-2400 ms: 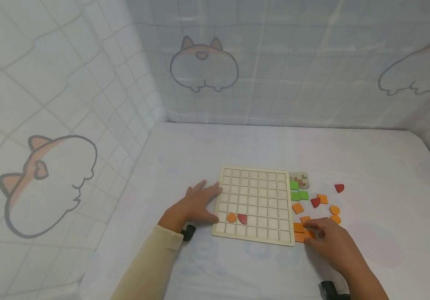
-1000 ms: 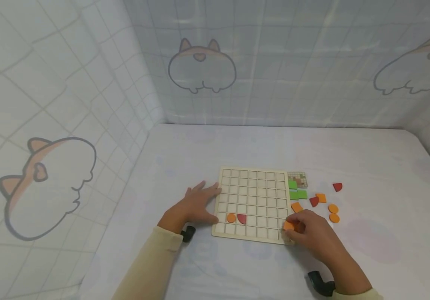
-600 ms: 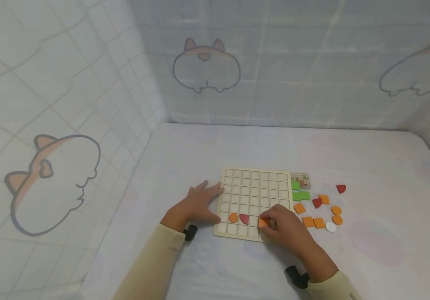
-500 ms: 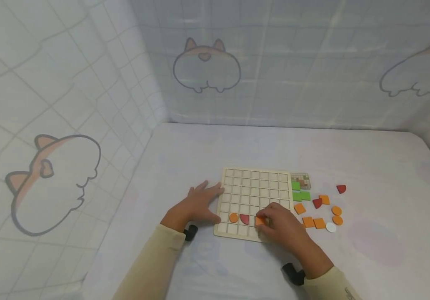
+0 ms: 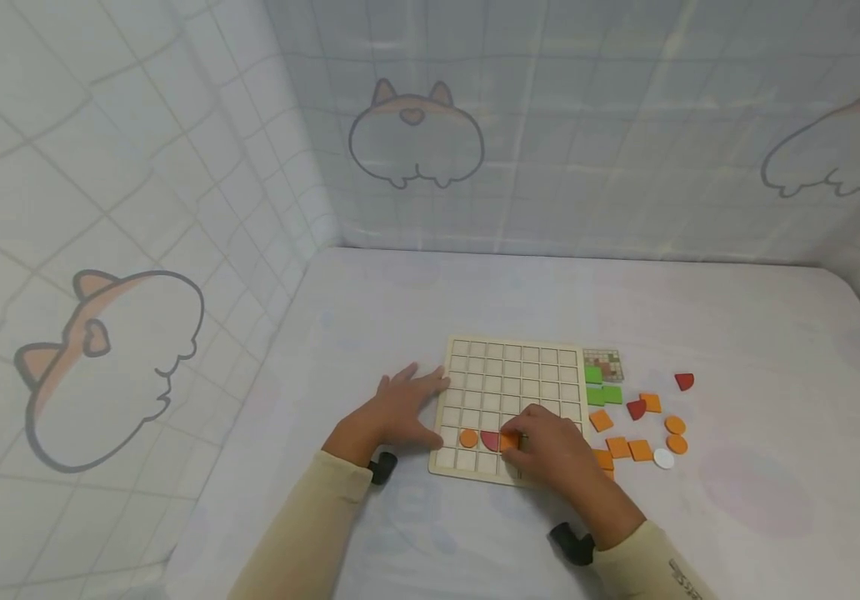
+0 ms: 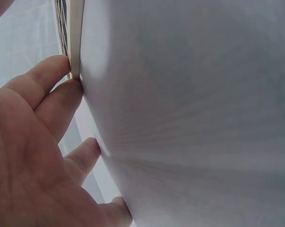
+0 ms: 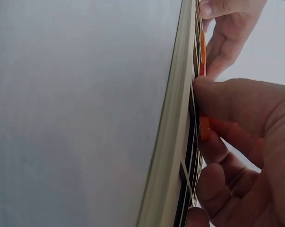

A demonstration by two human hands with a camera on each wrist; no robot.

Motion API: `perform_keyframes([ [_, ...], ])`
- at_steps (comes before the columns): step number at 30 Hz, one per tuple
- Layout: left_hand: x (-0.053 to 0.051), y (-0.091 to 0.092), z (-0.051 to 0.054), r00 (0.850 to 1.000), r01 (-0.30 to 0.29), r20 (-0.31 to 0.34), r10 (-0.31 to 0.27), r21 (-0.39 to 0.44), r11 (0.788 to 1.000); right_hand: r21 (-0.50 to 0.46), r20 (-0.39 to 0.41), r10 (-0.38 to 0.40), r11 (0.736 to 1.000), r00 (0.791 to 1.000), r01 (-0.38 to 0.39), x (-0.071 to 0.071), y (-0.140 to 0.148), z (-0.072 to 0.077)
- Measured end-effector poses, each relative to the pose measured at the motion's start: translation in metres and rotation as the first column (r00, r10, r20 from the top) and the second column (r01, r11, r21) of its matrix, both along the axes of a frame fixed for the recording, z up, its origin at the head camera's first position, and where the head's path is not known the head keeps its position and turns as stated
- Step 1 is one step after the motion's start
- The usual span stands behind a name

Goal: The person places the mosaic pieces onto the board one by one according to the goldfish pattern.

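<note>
In the head view a pale wooden grid board (image 5: 512,385) lies on the table. An orange round tile (image 5: 468,438) and a red quarter-circle tile (image 5: 489,442) sit in neighbouring cells of one lower row. My right hand (image 5: 559,448) pinches an orange square tile (image 5: 508,442) between thumb and fingers, just right of the red one. The right wrist view shows that orange tile (image 7: 205,127) edge-on, close to the grid; whether it is seated I cannot tell. My left hand (image 5: 400,415), fingers spread, touches the board's left edge, as the left wrist view also shows.
Right of the board lie green square tiles (image 5: 593,375), several orange squares (image 5: 640,451), orange rounds (image 5: 675,425), red quarter circles (image 5: 684,381) and a white round tile (image 5: 664,458). A small printed pattern card (image 5: 610,360) lies partly under the green tiles.
My right hand has picked up an orange square tile from the pile at the right and carried it left over the board, beside the red piece. The left hand has stayed at the board's edge.
</note>
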State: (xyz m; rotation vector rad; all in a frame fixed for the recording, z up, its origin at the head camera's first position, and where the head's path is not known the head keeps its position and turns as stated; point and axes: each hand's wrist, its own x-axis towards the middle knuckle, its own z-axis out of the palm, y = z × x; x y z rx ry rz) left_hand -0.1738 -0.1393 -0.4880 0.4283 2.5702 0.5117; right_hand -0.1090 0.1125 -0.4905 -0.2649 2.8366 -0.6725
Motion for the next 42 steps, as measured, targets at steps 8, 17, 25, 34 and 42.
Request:
perform_keyframes([
  [8, 0.001, 0.000, 0.000, 1.000, -0.001, 0.000, 0.001, -0.023, 1.000, -0.002, 0.024, -0.045, 0.999, 0.999, 0.046, 0.003, -0.003, -0.004],
  [17, 0.001, 0.003, 0.000, 1.000, -0.003, 0.010, 0.004, -0.016, 1.000, -0.035, 0.010, -0.078, 0.996, 0.997, 0.079, 0.012, 0.007, -0.001],
  [25, -0.001, 0.000, -0.004, 1.000, -0.004, -0.003, 0.004, -0.018, 1.000, -0.210, 0.106, -0.251, 0.940, 0.962, 0.268, 0.035, 0.046, 0.012],
  [34, -0.002, -0.003, -0.006, 1.000, 0.001, -0.004, -0.001, -0.021, 1.000, -0.203, 0.146, -0.375, 0.894, 0.915, 0.399, 0.062, 0.091, 0.007],
  [42, -0.002, -0.001, -0.004, 1.000, -0.011, 0.015, 0.011, 0.002, 1.000, -0.099, 0.274, -0.431, 0.877, 0.860, 0.471, 0.067, 0.109, 0.001],
])
